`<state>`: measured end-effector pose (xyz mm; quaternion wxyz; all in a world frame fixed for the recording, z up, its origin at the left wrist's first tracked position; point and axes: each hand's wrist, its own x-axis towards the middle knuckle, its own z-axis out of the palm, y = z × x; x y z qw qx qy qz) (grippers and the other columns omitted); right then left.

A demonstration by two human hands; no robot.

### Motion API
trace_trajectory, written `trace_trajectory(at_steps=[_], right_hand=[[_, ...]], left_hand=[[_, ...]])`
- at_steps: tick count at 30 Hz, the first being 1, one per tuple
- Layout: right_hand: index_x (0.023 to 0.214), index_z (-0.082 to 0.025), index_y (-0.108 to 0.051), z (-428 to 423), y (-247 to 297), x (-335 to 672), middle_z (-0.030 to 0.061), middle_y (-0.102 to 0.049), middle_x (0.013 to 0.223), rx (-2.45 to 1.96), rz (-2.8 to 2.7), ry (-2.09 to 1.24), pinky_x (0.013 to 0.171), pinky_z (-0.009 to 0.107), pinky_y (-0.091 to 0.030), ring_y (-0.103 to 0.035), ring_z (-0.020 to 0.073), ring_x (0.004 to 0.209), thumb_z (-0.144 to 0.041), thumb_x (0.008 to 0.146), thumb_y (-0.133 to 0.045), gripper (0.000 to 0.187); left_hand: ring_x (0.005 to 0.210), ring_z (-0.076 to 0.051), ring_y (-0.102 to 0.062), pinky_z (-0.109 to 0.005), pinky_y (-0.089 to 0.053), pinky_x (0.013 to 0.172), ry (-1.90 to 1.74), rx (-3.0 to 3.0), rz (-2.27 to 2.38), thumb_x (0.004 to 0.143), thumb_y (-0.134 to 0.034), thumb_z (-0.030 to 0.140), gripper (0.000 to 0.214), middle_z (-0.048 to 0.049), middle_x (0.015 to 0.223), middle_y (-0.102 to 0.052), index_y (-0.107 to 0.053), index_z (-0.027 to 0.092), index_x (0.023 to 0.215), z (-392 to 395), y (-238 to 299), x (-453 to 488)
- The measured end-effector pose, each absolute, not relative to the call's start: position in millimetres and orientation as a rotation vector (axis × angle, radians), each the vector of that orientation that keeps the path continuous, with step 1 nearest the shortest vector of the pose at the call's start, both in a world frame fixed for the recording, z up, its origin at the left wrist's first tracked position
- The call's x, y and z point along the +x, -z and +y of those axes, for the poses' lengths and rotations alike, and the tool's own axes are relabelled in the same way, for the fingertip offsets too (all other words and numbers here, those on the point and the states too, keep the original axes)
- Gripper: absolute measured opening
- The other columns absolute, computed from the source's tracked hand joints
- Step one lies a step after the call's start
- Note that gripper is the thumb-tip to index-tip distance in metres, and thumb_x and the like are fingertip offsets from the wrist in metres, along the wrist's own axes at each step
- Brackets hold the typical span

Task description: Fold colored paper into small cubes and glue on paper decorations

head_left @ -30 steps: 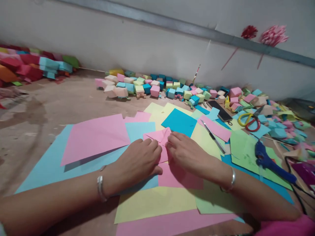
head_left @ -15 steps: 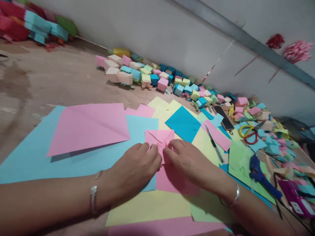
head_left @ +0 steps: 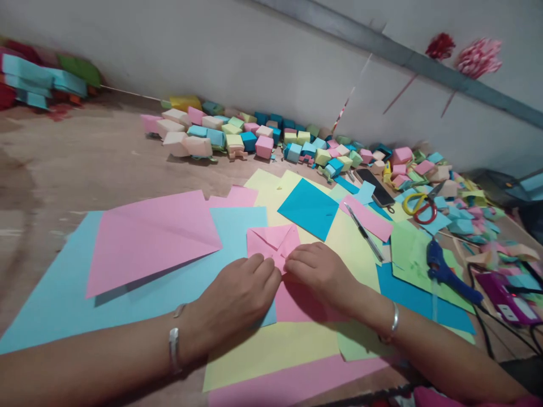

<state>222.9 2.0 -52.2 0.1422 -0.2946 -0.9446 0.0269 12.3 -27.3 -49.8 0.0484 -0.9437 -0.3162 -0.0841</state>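
A small pink folded paper (head_left: 274, 242) lies on top of coloured sheets on the floor. My left hand (head_left: 235, 294) and my right hand (head_left: 320, 271) meet at its near edge, fingers curled and pressed down on the folds. Both wrists carry a silver bangle. A large pink sheet (head_left: 153, 237) lies to the left on a light blue sheet (head_left: 63, 294). Yellow paper (head_left: 263, 350) and another pink sheet (head_left: 297, 305) lie under my hands.
Several small coloured paper cubes (head_left: 263, 141) line the wall. To the right lie a pen (head_left: 365, 232), a phone (head_left: 375, 187), scissors (head_left: 418, 208), a blue glue gun (head_left: 447, 271) with its cord, and a purple device (head_left: 507, 294). Paper flowers (head_left: 477, 56) lean on the wall.
My head has shifted, so the view moved. My hands stay on the small pink paper, fingers working along its folds; the flaps now show more clearly above my fingertips.
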Motion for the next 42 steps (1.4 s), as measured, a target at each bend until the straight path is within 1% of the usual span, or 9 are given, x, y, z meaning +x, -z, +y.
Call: trace_trajectory(at_steps=[3,7,11,14,17,21,29,37,42], right_hand=[[0.081,-0.017,-0.06,3.2,54.7,221.9,0.005,-0.064,0.078,-0.942,-2.621,-0.26,0.067,0.03,-0.038,-0.054,0.0163,0.078,-0.019,0.096,-0.046,0.021],[0.085,-0.018,-0.057,0.9,55.4,219.2,0.005,-0.061,0.076,-1.032,-2.475,-0.47,0.065,0.03,-0.038,-0.05,0.0157,0.072,-0.021,0.096,-0.044,0.018],[0.085,-0.018,-0.056,2.0,54.0,215.7,0.0047,-0.06,0.075,-1.12,-2.358,-0.54,0.064,0.029,-0.037,-0.05,0.015,0.069,-0.025,0.099,-0.039,0.023],[0.084,-0.018,-0.056,2.5,55.1,214.1,0.0045,-0.061,0.076,-1.204,-2.306,-0.565,0.064,0.028,-0.037,-0.05,0.0148,0.069,-0.025,0.098,-0.039,0.023],[0.082,-0.018,-0.055,1.5,58.0,213.2,0.0035,-0.06,0.075,-1.279,-2.248,-0.546,0.063,0.028,-0.036,-0.05,0.0142,0.068,-0.025,0.097,-0.042,0.021],[0.079,-0.018,-0.052,0.0,60.2,212.0,0.0023,-0.058,0.073,-1.305,-2.234,-0.503,0.062,0.028,-0.035,-0.048,0.0132,0.066,-0.023,0.096,-0.042,0.021],[0.075,-0.019,-0.05,-0.4,58.7,208.9,0.0018,-0.054,0.069,-1.322,-2.308,-0.319,0.058,0.028,-0.031,-0.043,0.0132,0.063,-0.023,0.096,-0.041,0.024],[0.072,-0.018,-0.047,4.0,64.9,210.6,0.0006,-0.05,0.066,-1.351,-2.402,-0.147,0.054,0.028,-0.024,-0.037,0.0124,0.059,-0.031,0.099,-0.04,0.03],[0.073,-0.018,-0.047,8.8,62.8,209.4,0.0005,-0.051,0.065,-1.416,-2.502,-0.108,0.051,0.027,-0.019,-0.034,0.0113,0.054,-0.032,0.099,-0.037,0.031]], left_hand=[[0.064,-0.021,-0.05,-0.035,-0.044,0.057,0.376,-2.952,-1.069,0.086,-0.041,0.003,0.02,-0.0063,0.075,-0.058,-0.054,0.017,0.079,-24.7,54.3,7.3],[0.068,-0.02,-0.048,-0.033,-0.04,0.06,0.533,-2.988,-1.323,0.092,-0.04,0.009,0.018,-0.0052,0.078,-0.058,-0.054,0.017,0.084,-18.4,60.6,2.5],[0.067,-0.019,-0.049,-0.032,-0.036,0.06,0.592,-2.991,-1.412,0.093,-0.038,0.011,0.017,-0.0037,0.075,-0.056,-0.054,0.018,0.09,-14.4,62.8,0.7],[0.069,-0.019,-0.051,-0.031,-0.037,0.062,0.609,-3.012,-1.489,0.097,-0.038,0.02,0.015,-0.0036,0.079,-0.059,-0.053,0.018,0.095,-12.4,61.7,0.3],[0.071,-0.018,-0.053,-0.031,-0.04,0.064,0.638,-3.031,-1.601,0.099,-0.037,0.028,0.018,-0.0038,0.083,-0.061,-0.052,0.018,0.097,-9.3,59.7,1.1],[0.071,-0.018,-0.055,-0.031,-0.042,0.064,0.619,-3.023,-1.712,0.099,-0.035,0.03,0.022,-0.0045,0.083,-0.061,-0.052,0.017,0.093,-4.9,58.0,3.2],[0.08,-0.019,-0.053,-0.033,-0.043,0.069,0.642,-2.969,-1.702,0.098,-0.037,0.024,0.015,-0.0063,0.094,-0.057,-0.05,0.017,0.1,-2.6,57.7,1.9],[0.072,-0.018,-0.049,-0.031,-0.039,0.062,0.513,-2.931,-1.638,0.097,-0.036,0.021,0.017,-0.0052,0.088,-0.053,-0.05,0.017,0.087,0.2,57.4,2.3],[0.072,-0.018,-0.05,-0.031,-0.04,0.064,0.472,-2.923,-1.651,0.096,-0.038,0.021,0.018,-0.0048,0.087,-0.052,-0.051,0.016,0.085,2.1,55.5,3.4]])
